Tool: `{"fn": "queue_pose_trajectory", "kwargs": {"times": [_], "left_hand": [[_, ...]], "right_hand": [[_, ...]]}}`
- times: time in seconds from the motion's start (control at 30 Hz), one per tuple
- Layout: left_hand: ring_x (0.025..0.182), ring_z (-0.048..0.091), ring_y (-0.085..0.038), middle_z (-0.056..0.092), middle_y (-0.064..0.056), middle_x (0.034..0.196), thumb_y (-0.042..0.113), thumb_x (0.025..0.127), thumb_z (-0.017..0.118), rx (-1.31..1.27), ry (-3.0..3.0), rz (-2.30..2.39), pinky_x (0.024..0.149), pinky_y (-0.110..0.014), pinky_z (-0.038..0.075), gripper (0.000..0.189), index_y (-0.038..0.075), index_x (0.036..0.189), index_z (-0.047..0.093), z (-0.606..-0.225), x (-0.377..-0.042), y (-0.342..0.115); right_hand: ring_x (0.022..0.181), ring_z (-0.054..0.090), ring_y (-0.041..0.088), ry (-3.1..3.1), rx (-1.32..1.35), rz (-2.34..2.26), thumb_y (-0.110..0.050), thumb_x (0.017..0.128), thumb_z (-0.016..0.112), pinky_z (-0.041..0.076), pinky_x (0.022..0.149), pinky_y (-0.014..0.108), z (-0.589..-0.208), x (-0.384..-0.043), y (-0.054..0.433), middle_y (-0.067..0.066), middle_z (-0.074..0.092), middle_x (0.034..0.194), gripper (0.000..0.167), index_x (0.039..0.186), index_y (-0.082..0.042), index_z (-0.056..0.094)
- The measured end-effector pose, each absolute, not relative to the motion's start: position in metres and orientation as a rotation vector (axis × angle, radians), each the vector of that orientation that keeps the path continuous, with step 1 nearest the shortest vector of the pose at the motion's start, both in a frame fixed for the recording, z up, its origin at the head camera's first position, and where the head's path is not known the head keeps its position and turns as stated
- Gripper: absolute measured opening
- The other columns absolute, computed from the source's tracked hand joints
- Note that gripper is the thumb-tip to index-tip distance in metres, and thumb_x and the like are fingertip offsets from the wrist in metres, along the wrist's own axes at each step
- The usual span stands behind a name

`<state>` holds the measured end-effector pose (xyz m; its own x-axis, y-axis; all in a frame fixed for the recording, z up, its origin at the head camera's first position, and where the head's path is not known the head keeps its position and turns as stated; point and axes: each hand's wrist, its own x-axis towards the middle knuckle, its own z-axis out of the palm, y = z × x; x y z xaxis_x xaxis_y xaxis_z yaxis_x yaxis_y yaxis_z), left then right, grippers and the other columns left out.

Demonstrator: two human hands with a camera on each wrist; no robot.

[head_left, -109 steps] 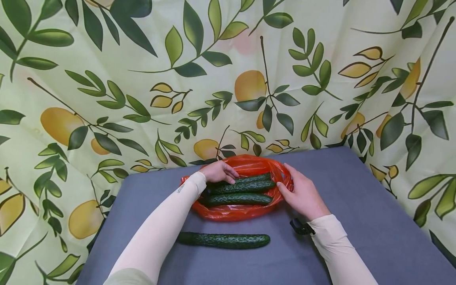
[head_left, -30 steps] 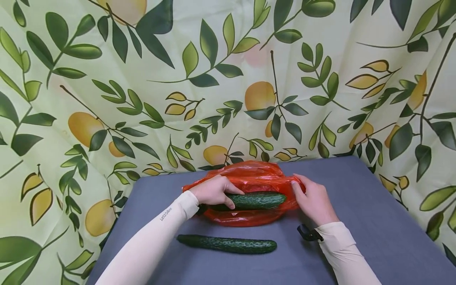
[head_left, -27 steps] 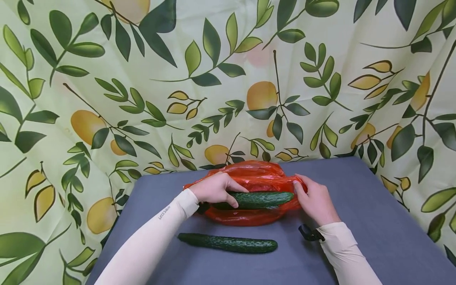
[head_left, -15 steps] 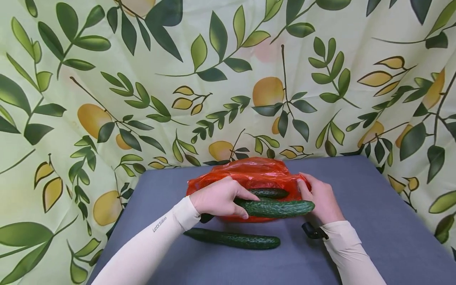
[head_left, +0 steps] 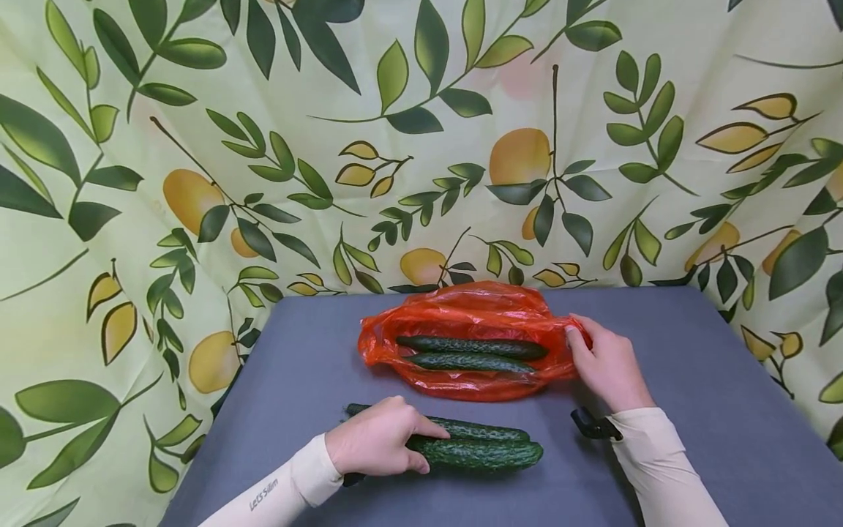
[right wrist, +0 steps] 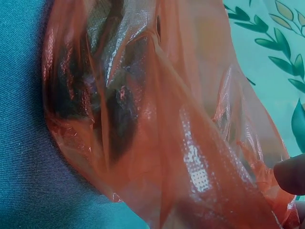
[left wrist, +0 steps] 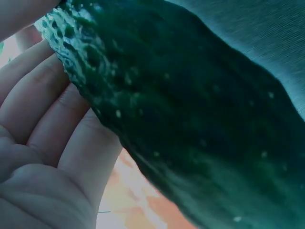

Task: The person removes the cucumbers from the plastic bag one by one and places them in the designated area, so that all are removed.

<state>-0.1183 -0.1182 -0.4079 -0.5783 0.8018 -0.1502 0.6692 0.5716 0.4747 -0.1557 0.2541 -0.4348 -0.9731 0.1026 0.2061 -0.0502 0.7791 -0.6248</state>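
Red bag (head_left: 461,386) is pinched by the right hand (head_left: 612,369), nearer cucumber (head_left: 487,456) gripped by the left hand (head_left: 375,443); neighbouring cucumber (head_left: 486,430) could be rolled if pushed by the gripped one.

A cucumber (head_left: 490,455) has been lifted out of the bag (head_left: 474,386) by the left hand (head_left: 380,438) and brought to the near side of the other cucumber (head_left: 484,429) on the table (head_left: 316,351). Two cucumbers (head_left: 470,347) are now seen in the bag, against three at first. The bag's right edge has been drawn outward by the right hand (head_left: 614,369).
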Motion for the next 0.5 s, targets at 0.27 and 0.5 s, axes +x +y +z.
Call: {"fn": "queue_pose_trajectory", "kwargs": {"times": [0.27,0.5], "left_hand": [[0.082,0.06,0.012,0.08,0.016,0.12,0.015,0.084,0.09,1.178,2.491,0.533,0.08,-0.01,0.052,0.047,0.026,0.129,0.081,-0.433,-0.107,-0.125],[0.056,0.036,0.005,0.082,0.013,0.103,0.013,0.086,0.088,1.124,2.508,0.539,0.069,-0.011,0.044,0.049,0.025,0.132,0.079,-0.446,-0.106,-0.124]], "right_hand": [[0.127,0.063,0.056,-2.714,-0.047,0.971,-0.031,0.113,0.048,0.049,0.107,0.072,-0.434,-0.158,0.254,0.032,0.064,0.145,0.052,0.151,0.003,0.058],[0.129,0.063,0.054,-2.731,-0.074,0.991,-0.034,0.113,0.049,0.049,0.108,0.071,-0.433,-0.158,0.255,0.031,0.064,0.146,0.054,0.152,0.002,0.058]]}}
